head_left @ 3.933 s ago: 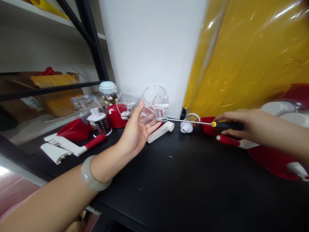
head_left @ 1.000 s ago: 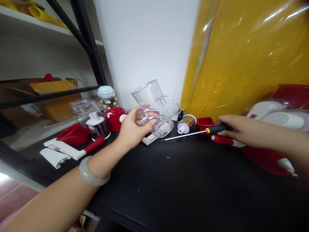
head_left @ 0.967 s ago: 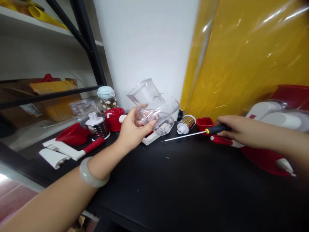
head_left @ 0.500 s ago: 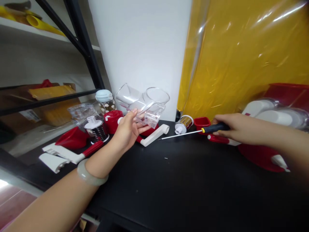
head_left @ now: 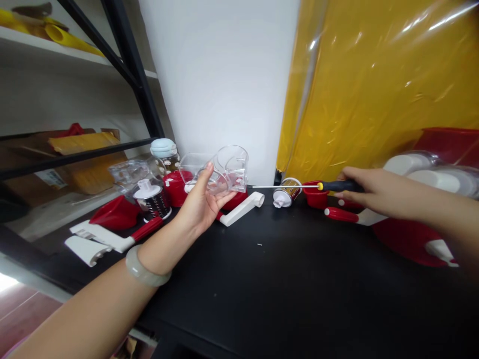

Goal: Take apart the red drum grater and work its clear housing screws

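A clear plastic grater housing (head_left: 232,162) is held up above the table by my left hand (head_left: 202,204), its thumb along the near side and fingers beneath. My right hand (head_left: 368,192) grips the dark handle of a long screwdriver (head_left: 339,186) with a yellow collar. The thin shaft points left, its tip close to the housing's right side; whether it touches, I cannot tell. Below the housing lies a white crank handle (head_left: 243,209) with a red grip. Under the shaft rests a metal grater drum (head_left: 288,192) with a white hub. A tiny screw (head_left: 259,244) lies on the table.
The black table (head_left: 284,299) carries a red cup (head_left: 316,194), another crank handle (head_left: 342,215) and white-and-clear parts (head_left: 430,179) at right. At left are a second drum (head_left: 152,199), a red funnel-shaped part (head_left: 116,213) and a blue-lidded jar (head_left: 163,149). White and yellow panels stand behind.
The clear housing has turned and dropped slightly in my left hand. The screwdriver has risen and levelled, bringing its tip up from near the table to the housing's right side.
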Action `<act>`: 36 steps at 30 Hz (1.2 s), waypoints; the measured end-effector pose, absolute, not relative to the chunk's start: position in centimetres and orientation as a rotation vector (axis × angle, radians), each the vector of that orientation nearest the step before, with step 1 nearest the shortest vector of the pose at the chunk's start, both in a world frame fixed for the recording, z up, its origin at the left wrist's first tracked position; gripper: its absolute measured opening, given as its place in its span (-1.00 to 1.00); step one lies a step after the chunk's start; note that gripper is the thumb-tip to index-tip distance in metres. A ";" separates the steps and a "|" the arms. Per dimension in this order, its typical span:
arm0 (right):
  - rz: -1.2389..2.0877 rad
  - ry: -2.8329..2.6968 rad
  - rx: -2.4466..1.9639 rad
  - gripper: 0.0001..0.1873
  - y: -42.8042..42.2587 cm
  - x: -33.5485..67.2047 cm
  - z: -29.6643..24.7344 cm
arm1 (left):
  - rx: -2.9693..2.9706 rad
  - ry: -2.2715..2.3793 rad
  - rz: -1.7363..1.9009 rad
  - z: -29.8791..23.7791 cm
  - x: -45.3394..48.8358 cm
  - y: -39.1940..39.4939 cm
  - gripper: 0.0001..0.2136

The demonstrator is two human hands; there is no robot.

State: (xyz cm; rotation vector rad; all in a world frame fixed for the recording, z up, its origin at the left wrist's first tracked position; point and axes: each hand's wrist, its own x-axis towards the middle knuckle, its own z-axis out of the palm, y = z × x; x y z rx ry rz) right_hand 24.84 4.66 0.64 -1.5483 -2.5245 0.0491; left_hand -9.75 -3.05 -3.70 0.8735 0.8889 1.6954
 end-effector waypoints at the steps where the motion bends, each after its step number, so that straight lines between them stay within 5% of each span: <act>1: 0.047 -2.525 -1.544 -0.73 4.6 24.8 0.6 | 0.879 0.888 1.694 -3.7 -9.7 -3.1 -0.39; 36: 0.007 -2.511 -1.452 -0.65 4.9 24.0 -0.2 | 0.725 0.833 1.700 -3.4 -9.1 -3.4 -0.50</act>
